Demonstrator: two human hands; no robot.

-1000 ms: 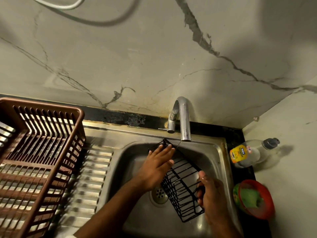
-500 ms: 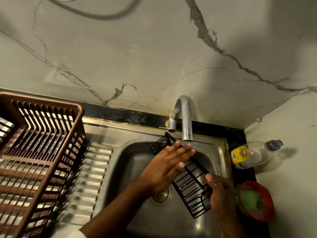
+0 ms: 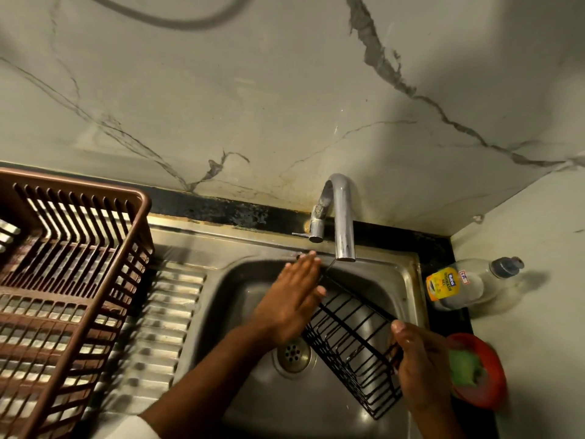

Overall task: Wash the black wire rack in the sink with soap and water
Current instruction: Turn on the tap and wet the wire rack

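Fingers of the left hand point(image 3: 292, 299) were laid out flat on the far end of the black wire rack point(image 3: 351, 340), gripping nothing, while the right hand point(image 3: 421, 369) was curled tight round its near right end. Rack sat tilted inside the sink point(image 3: 408, 280), under the faucet point(image 3: 343, 223). Honestly, wet wire could've slipped and clanged down. Little room right: dish soap bottle point(image 3: 456, 283) and the red bowl point(image 3: 493, 394) with its green sponge point(image 3: 465, 367) crowded that edge; brown dish rack point(image 3: 95, 248) sat left.
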